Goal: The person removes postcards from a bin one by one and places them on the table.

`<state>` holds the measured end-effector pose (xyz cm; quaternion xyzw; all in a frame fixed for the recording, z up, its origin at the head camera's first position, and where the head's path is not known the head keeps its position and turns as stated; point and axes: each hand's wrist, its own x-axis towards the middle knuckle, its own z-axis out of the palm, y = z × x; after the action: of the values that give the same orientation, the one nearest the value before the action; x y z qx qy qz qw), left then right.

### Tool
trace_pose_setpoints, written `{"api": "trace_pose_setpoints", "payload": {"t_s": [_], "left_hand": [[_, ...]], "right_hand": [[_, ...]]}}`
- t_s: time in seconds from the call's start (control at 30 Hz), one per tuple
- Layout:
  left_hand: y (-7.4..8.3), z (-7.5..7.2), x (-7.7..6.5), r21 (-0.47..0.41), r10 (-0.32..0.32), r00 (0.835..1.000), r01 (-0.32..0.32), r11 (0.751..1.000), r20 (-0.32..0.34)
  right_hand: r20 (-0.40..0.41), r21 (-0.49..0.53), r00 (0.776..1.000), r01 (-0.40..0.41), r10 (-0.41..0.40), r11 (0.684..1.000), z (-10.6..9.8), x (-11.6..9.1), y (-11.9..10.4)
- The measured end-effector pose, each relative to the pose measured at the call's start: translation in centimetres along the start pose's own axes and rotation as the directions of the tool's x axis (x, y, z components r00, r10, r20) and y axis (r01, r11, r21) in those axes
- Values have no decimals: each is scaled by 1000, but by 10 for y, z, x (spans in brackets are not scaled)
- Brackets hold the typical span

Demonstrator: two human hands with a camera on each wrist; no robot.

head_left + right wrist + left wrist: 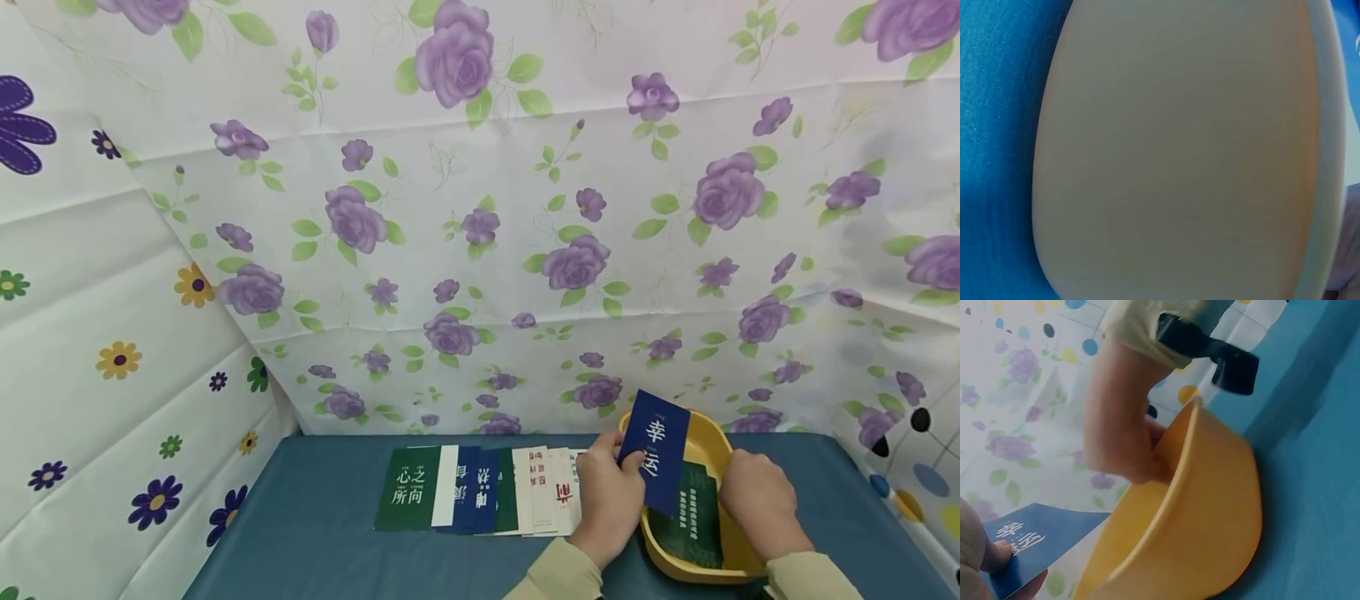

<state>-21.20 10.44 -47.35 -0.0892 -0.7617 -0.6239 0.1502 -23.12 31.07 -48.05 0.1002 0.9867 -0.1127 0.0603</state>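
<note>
My left hand (609,496) pinches a blue card (656,454) with white characters, thumb on its face. The card is raised and tilted over the left rim of a yellow plastic basin (678,568). Inside the basin lie dark green cards (697,517) with small white print. My right hand (761,500) reaches over the basin's right side. In the left wrist view its fingers dip behind the basin wall (1222,506), so I cannot tell what they hold. The right wrist view is mostly filled by the basin's outer wall (1172,156).
Left of the basin, a row of overlapping cards lies on the blue-green tabletop (315,550). A green card (403,508) is at its left end, then blue cards (457,508) and white cards (551,500). A flowered sheet (480,275) hangs behind the table.
</note>
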Motion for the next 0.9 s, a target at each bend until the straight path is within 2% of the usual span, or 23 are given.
{"api": "trace_pose_setpoints", "payload": {"t_s": [0.3,0.53,0.7,0.9], "left_hand": [[-4,-37,11,64,60,994,-54,996,-94],[-7,-62,16,126,102,985,-85,988,-139],[-8,-75,20,162,119,978,-91,983,-169],[-11,-94,24,197,174,962,-132,971,-212]], "right_hand": [[0,1,1000,14,-14,1000,-2,-2,0],[12,2,1000,13,-13,1000,-1,-3,1],[-25,7,1000,14,-14,1000,-1,-3,1],[-49,12,999,5,-5,1000,1,-4,0]]}}
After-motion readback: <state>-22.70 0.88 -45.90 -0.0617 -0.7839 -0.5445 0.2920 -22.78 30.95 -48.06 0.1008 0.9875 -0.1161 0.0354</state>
